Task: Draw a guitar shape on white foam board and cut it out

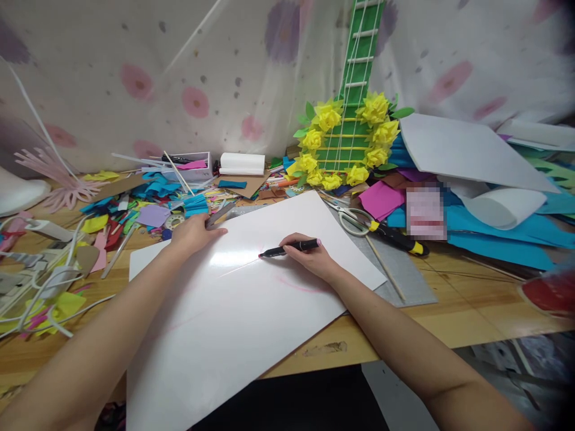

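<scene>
A large glossy white board (188,335) lies at an angle in front of me, its near part reaching past the table edge. My right hand (309,257) grips a black marker (274,252) whose red tip is at the board's surface. Faint pink lines show on the board near that hand. My left hand (193,235) is at the board's upper left edge, with its thumb and fingers around a flat grey ruler-like strip (221,214). Part of this strip is hidden by the fingers.
Scissors (354,222) and a black-and-yellow cutter (399,238) lie right of the board, near a wooden stick (386,269). A green paper guitar (359,66) with yellow flowers stands behind. Coloured scraps (153,215) and white cables (58,281) crowd the left.
</scene>
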The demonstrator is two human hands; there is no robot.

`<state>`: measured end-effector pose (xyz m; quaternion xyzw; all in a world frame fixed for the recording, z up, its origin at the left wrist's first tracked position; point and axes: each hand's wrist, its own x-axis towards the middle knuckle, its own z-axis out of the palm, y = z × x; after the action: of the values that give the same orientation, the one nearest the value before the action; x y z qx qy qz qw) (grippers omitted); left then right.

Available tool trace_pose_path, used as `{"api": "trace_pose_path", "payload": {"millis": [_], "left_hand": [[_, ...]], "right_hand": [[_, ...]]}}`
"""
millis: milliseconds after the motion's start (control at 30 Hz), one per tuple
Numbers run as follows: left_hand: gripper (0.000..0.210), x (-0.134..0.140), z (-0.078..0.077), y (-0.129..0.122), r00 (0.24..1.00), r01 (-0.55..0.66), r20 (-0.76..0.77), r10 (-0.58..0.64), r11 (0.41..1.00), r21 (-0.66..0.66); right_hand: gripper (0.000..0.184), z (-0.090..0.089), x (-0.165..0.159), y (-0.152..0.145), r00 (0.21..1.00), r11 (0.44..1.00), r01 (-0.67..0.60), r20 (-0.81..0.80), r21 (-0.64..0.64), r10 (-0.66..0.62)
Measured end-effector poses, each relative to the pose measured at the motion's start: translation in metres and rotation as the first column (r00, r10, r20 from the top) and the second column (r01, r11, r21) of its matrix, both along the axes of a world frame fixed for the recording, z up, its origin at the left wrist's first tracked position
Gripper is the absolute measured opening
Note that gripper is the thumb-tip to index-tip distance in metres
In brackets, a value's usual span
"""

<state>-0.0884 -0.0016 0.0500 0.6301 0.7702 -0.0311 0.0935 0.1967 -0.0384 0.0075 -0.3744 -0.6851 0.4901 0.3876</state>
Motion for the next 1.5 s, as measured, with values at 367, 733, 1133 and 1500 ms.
{"api": "trace_pose_path", "payload": {"millis": [367,733,1133,1500], "left_hand": [[0.055,0.001,0.001,-0.001,1.000,-0.001,-0.010,0.001,1.000,0.002],[0.054,0.001,0.001,0.000,1.000,-0.007,-0.010,0.007,1.000,-0.012],[0.055,0.000,-0.002,0.002,1.000,-0.007,-0.001,0.007,1.000,-0.006],[0.058,0.000,-0.002,0.001,1.000,-0.008,-0.004,0.008,1.000,0.003]], "right_hand": [[0.023,-0.004,-0.004,0.014,0.969,0.969,0.243,-0.040,-0.044,-0.245],[0.024,0.014,0.010,0.028,0.990,0.968,-0.139,0.001,-0.210,0.143],[0.019,0.007,0.004,0.029,0.989,0.979,-0.144,0.004,-0.145,0.146],[0.021,0.001,0.003,0.033,0.996,0.991,-0.040,-0.085,-0.126,0.029]]}}
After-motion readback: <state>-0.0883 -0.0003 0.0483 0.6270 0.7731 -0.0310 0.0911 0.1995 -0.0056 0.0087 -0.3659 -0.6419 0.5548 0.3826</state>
